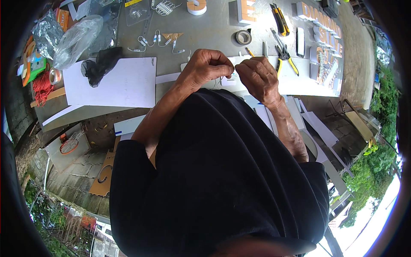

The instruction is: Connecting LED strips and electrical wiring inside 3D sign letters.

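Note:
My left hand [209,67] and my right hand [259,78] meet fingertip to fingertip over the near side of the table, both closed in a pinch. Thin wires [220,81] hang below the left fingers. Whatever the right fingers grip is too small and hidden to make out. Under the hands lies a white strip [229,81], partly covered. Just right of my right hand are yellow-and-black pliers [284,58]. Beyond the left hand, a string of small white modules on wires [150,41] rests on the metal tabletop.
A tape roll [243,37], an orange-black cutter [280,20] and a phone-like slab [300,42] lie beyond my right hand. Block letters [319,19] fill the far right. On the left are a white sheet [111,85], black mesh cloth [101,66], plastic bags [79,40] and red cord [41,87].

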The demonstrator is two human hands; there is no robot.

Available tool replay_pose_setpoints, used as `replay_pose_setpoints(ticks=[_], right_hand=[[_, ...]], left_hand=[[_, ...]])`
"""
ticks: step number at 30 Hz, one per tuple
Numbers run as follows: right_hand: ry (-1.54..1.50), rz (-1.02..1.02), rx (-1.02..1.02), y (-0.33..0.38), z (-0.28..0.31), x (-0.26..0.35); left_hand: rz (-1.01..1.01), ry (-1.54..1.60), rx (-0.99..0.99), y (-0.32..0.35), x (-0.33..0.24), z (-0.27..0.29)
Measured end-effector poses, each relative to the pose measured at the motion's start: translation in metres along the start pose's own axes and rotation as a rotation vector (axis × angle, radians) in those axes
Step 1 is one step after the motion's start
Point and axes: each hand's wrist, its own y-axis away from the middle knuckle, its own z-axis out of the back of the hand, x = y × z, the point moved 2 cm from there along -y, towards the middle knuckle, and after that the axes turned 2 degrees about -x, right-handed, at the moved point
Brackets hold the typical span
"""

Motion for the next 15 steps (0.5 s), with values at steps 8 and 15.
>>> replay_pose_setpoints(ticks=[8, 15], right_hand=[[-0.091, -0.266, 0.043, -0.009, 0.002, 0.011], [-1.191, -1.438, 0.355, 0.006, -0.002, -0.003]], left_hand=[[-0.255, -0.317, -0.117, 0.004, -0.007, -0.008], [-0.640, -0.697, -0.108, 0.006, -0.015, -0.007]])
